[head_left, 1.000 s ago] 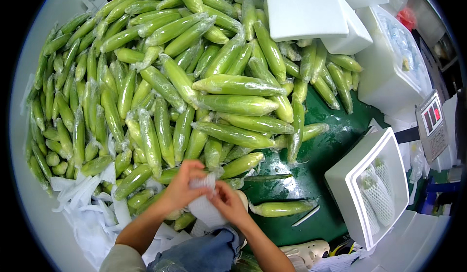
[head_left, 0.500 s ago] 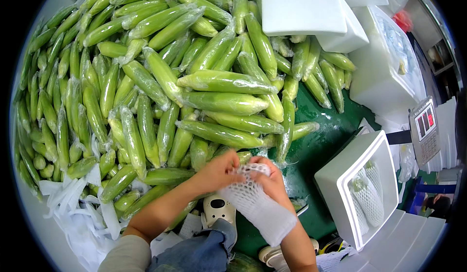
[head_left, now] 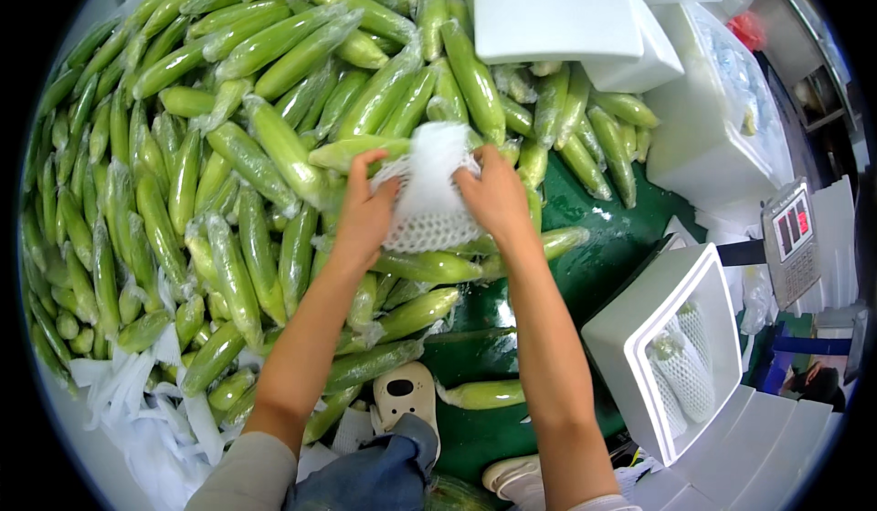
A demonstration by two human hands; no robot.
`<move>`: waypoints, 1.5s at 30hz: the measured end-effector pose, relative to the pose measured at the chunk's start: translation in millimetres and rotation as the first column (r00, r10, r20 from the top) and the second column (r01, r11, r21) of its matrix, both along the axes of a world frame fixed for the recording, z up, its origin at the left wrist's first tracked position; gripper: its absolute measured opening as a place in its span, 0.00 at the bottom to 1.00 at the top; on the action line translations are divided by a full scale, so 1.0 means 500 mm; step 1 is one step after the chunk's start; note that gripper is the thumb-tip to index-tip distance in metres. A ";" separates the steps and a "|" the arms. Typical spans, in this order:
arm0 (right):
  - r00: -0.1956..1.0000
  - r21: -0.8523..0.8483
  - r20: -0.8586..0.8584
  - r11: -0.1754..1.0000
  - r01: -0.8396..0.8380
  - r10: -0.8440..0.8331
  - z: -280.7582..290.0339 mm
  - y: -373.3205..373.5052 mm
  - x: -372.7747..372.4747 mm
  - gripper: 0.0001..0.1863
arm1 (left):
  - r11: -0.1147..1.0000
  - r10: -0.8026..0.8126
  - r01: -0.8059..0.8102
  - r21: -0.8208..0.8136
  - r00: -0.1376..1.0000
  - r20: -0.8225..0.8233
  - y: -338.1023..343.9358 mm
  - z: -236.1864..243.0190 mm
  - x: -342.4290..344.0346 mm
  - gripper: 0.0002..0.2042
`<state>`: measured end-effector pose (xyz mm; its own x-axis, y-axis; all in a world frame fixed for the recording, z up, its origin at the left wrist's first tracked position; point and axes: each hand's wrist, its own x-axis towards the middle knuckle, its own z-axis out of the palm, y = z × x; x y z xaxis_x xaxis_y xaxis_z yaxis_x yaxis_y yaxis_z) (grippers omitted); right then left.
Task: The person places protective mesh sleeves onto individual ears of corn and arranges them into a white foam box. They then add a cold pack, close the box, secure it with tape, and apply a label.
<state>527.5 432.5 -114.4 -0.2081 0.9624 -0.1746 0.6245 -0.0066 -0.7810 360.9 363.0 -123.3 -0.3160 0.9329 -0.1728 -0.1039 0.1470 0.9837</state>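
Observation:
My left hand [head_left: 370, 205] and my right hand [head_left: 489, 191] grip the two sides of a white foam mesh sleeve [head_left: 437, 200], spreading it out over the pile of plastic-wrapped green corn [head_left: 224, 159]. Its solid white part points away from me. The fingertips of both hands curl at the mesh, and the corn directly behind the sleeve is hidden.
An open foam box [head_left: 667, 438] holding netted corn stands at right beside a digital scale [head_left: 787, 237]. Foam lids [head_left: 557, 13] and a bag-lined box [head_left: 740, 146] are upper right, white strips [head_left: 137, 420] lower left, on a green surface [head_left: 585, 283] with my shoe [head_left: 402, 392].
Both hands have moved away from me, from low near my legs up over the pile, with forearms now extended. The sleeve, bunched between my fingers before, is now spread wide between my hands.

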 end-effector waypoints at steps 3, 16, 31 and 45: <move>0.931 -0.163 -0.317 0.956 -0.243 0.183 0.081 -0.105 -0.034 0.21 | 0.987 -0.087 0.121 0.106 0.955 -0.285 -0.068 -0.013 -0.055 0.28; 0.509 -0.363 -0.621 0.795 0.487 -0.596 -0.037 -0.616 0.062 0.08 | 0.688 -0.156 0.554 -0.468 0.744 0.650 -0.446 -0.072 0.121 0.16; 0.466 -0.416 -0.536 0.701 0.579 -0.703 -0.366 -0.604 0.114 0.06 | 0.812 -0.570 0.509 -0.284 0.797 -0.202 -0.403 -0.435 0.130 0.11; 0.051 -0.802 -0.523 0.472 -0.365 -0.851 0.117 -0.559 0.362 0.35 | 0.809 -0.515 0.586 -0.053 0.749 0.417 -0.347 0.034 0.309 0.33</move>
